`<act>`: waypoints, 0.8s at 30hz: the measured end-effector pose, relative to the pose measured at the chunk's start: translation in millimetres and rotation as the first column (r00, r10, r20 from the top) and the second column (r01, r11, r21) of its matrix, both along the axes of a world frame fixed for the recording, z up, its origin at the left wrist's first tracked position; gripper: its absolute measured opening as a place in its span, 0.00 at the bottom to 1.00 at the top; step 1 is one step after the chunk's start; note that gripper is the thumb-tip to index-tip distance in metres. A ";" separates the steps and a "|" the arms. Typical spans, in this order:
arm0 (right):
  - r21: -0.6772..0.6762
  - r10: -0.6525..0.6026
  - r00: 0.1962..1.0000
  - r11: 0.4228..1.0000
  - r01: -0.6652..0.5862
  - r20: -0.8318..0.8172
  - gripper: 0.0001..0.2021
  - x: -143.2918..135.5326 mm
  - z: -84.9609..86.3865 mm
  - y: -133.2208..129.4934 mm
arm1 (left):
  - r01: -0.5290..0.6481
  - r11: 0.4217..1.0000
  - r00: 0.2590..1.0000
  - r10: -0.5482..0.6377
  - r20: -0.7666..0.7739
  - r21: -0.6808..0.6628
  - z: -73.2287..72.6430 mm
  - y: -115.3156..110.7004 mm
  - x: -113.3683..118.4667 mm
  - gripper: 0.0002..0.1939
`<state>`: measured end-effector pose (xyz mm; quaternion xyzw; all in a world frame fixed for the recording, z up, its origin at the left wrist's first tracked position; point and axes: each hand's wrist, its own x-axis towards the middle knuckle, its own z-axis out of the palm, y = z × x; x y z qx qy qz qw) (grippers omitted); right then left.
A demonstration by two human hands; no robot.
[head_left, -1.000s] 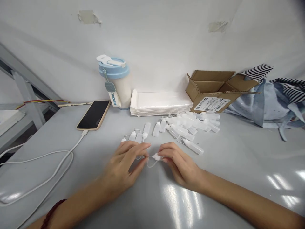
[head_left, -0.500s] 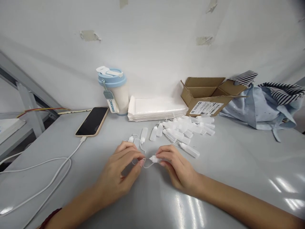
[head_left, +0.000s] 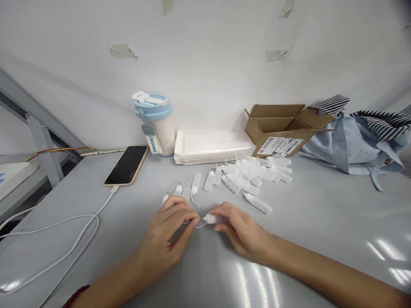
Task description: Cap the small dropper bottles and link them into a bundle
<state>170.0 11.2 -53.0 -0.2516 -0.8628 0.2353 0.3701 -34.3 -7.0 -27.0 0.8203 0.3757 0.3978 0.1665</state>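
Near the middle of the grey table, my right hand has its thumb and fingers around a small translucent bottle lying with its white pointed cap to the left. A thin strap loops from that cap toward my left hand. The left thumb and forefinger are pinched together at the needle tip, on the strap's small end, which the fingertips mostly hide. Just beyond my left hand lie a few similar bottles, partly covered by its fingers. Farther right is a heap of several more bottles.
At the back stand a blue-lidded cup, a stack of white padded envelopes and an open cardboard box. A light blue cloth bag is at the right. A phone with a white cable lies left.
My left fingertips have closed in nearer to the bottle's cap, covering the needle tip and strap end. The right fingers have loosened slightly around the bottle. The view has shifted a little.
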 end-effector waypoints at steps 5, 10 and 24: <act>-0.116 0.017 0.997 0.993 -0.009 0.069 0.08 3.6 -0.7 -1.1 | 0.024 1.000 1.000 -0.024 -0.010 0.018 -5.1 -1.2 0.2 0.10; -0.302 0.046 0.988 0.953 0.001 0.149 0.07 5.7 1.5 1.3 | 0.017 1.000 0.998 -0.017 -0.060 0.000 -5.6 1.4 -2.3 0.10; -0.258 0.040 0.987 0.966 0.002 0.158 0.07 3.7 1.9 1.5 | -0.033 0.999 0.999 0.033 -0.009 -0.008 -5.0 4.3 -3.2 0.08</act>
